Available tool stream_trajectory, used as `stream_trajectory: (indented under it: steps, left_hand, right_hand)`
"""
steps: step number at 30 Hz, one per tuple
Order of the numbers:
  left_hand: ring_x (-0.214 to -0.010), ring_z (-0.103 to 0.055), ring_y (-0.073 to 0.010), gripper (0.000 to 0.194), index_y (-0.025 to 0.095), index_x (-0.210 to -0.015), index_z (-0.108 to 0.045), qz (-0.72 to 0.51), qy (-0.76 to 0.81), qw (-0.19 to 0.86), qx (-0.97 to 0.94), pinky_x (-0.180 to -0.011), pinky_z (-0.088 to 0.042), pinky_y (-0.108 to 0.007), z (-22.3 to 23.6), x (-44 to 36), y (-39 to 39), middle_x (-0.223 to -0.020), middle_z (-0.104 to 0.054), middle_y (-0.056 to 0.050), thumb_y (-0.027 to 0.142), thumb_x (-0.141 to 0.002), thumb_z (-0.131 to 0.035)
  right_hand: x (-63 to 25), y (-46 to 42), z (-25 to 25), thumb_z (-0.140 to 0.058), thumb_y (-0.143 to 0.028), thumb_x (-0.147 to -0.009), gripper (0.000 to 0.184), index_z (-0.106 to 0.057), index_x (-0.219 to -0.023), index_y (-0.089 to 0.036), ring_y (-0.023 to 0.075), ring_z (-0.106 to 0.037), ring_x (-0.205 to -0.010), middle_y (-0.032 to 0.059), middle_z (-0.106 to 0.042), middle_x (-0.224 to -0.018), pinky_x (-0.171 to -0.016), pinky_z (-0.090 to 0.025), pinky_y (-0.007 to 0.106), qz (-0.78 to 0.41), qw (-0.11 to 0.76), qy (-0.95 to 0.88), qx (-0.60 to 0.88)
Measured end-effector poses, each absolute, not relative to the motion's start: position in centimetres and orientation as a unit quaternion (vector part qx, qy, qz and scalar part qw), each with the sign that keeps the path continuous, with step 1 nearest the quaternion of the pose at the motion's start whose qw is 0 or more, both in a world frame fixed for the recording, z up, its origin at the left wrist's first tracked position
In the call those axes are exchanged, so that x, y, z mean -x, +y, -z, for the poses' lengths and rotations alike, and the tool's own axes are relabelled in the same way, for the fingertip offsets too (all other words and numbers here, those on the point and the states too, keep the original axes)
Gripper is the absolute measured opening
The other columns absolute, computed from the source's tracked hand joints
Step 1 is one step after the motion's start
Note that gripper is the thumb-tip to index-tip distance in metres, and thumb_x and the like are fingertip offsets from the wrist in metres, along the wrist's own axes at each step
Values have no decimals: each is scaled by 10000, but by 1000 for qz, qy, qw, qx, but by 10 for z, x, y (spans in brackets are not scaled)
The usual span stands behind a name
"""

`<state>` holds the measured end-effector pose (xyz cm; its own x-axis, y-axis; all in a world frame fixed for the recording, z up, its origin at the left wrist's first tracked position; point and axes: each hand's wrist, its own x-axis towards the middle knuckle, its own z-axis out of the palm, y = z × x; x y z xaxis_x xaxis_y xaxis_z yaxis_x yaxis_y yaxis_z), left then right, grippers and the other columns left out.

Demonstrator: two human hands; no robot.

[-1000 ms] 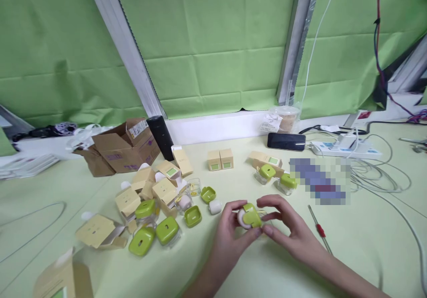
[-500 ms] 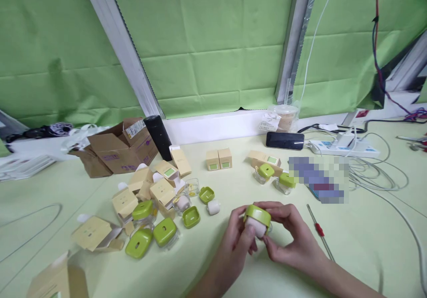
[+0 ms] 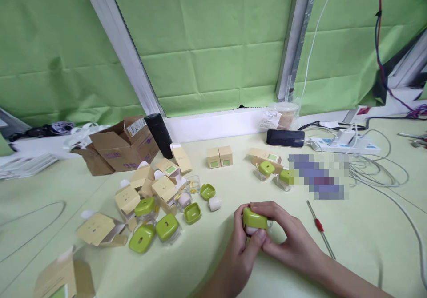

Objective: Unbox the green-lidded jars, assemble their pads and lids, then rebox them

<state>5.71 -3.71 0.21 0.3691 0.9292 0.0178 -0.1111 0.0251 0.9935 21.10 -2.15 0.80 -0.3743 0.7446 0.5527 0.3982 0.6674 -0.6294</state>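
Between both hands is a small green square cap (image 3: pixel 254 218) with a white part (image 3: pixel 249 230) showing under its lower edge. My left hand (image 3: pixel 243 244) wraps its left side, thumb pressed at the bottom. My right hand (image 3: pixel 283 229) is closed around it from the right, fingertips on its top edge and thumb below. To the left lie two loose green caps (image 3: pixel 192 213), a white round piece (image 3: pixel 215 203) and a clear cup (image 3: pixel 193 184). Several green-capped clear containers (image 3: pixel 167 227) stand further left.
Opened small cardboard boxes (image 3: pixel 96 229) spread over the left side. A larger brown box (image 3: pixel 125 149) and a black cylinder (image 3: pixel 158 133) stand behind. Two closed boxes (image 3: pixel 219 157) sit mid-table. At right are a double-ended screwdriver (image 3: pixel 319 227), a phone (image 3: pixel 285 138) and a power strip (image 3: pixel 343 146) with cables.
The green cap has tilted so its side faces me and less of the white part shows. My fingers have closed tighter around it, and my left thumb has moved to its lower edge.
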Motion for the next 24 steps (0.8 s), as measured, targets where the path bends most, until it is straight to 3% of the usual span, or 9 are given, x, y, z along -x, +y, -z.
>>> stream_trajectory:
  steps: [4, 9, 13, 18, 20, 24]
  left_hand:
    - [-1246, -393, -247, 464, 212, -1321, -288, -421, 379, 611, -554, -1051, -293, -388, -2, -57, -40, -1348, -420, -100, 336, -911, -466]
    - [-1315, -333, -249, 521, 198, -1357, -309, -412, 358, 623, -561, -1101, -239, -401, -5, -47, -33, -1409, -394, -92, 283, -880, -498]
    - [-1305, -366, -271, 619, 199, -1394, -315, -381, 343, 633, -580, -1088, -271, -415, -11, -39, -28, -1411, -415, -83, 275, -826, -549]
    - [-1086, -551, -305, 760, 202, -1405, -327, -361, 376, 597, -610, -908, -435, -387, -19, -33, -28, -1089, -636, -88, 297, -725, -653]
    - [-967, -595, -285, 796, 200, -1408, -311, -344, 380, 593, -621, -827, -461, -358, -22, -29, -27, -967, -655, -71, 303, -706, -671]
    - [-806, -592, -210, 622, 194, -1328, -368, -345, 393, 567, -637, -748, -444, -313, -26, -21, -19, -888, -632, -44, 312, -770, -615]
  right_hand:
    - [-210, -21, -11, -551, -84, -790, 443, -436, -1168, -285, 219, -607, -1052, 67, -632, -1100, -833, -536, 339, -207, 433, -808, 342]
    - [-212, -19, -14, -525, -30, -711, 522, -437, -1165, -273, 236, -572, -1084, 75, -591, -1118, -848, -526, 360, -231, 426, -808, 334]
    - [-215, -19, -11, -562, -34, -679, 490, -447, -1094, -268, 231, -572, -1055, 83, -538, -1147, -758, -555, 313, -290, 414, -797, 330]
    - [-223, -19, -15, -621, -73, -710, 676, -379, -1297, -307, 231, -546, -1112, 73, -521, -1233, -884, -513, 341, -328, 346, -822, 311]
    - [-229, -17, -18, -653, -120, -735, 604, -448, -1268, -317, 233, -561, -1094, 57, -565, -1176, -926, -490, 358, -336, 324, -830, 306]
    - [-240, -9, -19, -685, -246, -766, 449, -513, -1176, -306, 261, -565, -1079, 73, -564, -1159, -869, -526, 377, -327, 452, -738, 379]
